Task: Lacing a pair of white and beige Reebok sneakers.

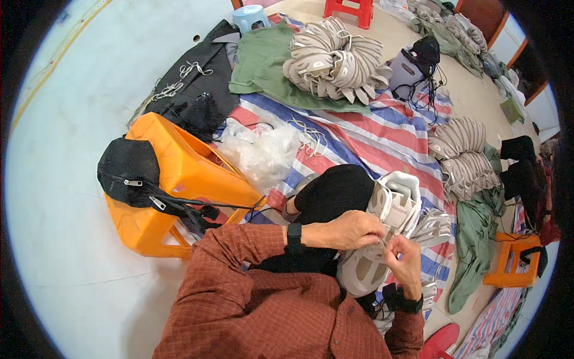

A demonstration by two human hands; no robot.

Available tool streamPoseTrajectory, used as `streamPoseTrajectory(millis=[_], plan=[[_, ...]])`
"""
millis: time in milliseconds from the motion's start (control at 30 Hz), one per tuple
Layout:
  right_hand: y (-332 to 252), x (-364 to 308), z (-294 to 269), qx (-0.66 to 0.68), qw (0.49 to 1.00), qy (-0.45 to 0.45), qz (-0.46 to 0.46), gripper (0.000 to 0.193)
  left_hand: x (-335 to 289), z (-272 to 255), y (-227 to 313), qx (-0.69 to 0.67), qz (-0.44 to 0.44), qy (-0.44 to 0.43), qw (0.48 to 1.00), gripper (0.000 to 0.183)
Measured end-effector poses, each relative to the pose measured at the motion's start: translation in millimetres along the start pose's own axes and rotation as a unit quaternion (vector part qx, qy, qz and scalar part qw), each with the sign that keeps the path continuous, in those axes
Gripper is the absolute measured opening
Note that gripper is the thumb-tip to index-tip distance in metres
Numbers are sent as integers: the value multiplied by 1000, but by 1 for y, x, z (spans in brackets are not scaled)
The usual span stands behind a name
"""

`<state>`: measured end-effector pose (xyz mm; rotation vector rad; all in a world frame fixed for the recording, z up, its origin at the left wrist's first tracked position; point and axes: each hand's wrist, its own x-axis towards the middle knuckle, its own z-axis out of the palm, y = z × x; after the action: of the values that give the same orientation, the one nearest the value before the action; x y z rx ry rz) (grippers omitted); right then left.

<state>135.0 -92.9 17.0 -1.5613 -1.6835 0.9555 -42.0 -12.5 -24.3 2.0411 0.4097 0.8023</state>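
Observation:
A white and beige sneaker point(362, 274) rests on my lap, its toe pointing toward me and its open collar away. Over its lacing area, my left hand point(353, 230) pinches a pale shoelace with bent fingers. Close on its right, my right hand point(404, 256) is also closed, thumb and forefinger pressed together on the lace. Only a short bit of the lace shows between the fingertips. Dark bands circle both wrists. Just right of the sneaker lie more pale shoe pieces point(433, 226), partly hidden.
At left an orange stool point(140, 230) lies tipped, a black mesh pouch point(128, 170) on it. Clear plastic bags point(263, 152) lie on the striped sheet point(394, 128). Beyond are stacked shoe uppers point(335, 60) on green cloth point(260, 60). More uppers point(460, 143) and another orange stool point(511, 260) stand right.

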Motion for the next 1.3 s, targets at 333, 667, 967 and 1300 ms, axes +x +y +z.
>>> streamPoseTrajectory(millis=[333,667,967,1300], plan=[[1,6,-12,38,995,-85,-19,10,-25,31,35,106,83,-73,988,13],[-9,13,9,-363,929,-49,-51,25,-21,58,52,250,156,-16,955,10],[-45,-18,3,25,914,-313,-259,23,-4,-32,51,145,78,83,983,19],[-35,-17,1,78,913,-308,-255,25,0,-16,2,151,154,-18,976,20]])
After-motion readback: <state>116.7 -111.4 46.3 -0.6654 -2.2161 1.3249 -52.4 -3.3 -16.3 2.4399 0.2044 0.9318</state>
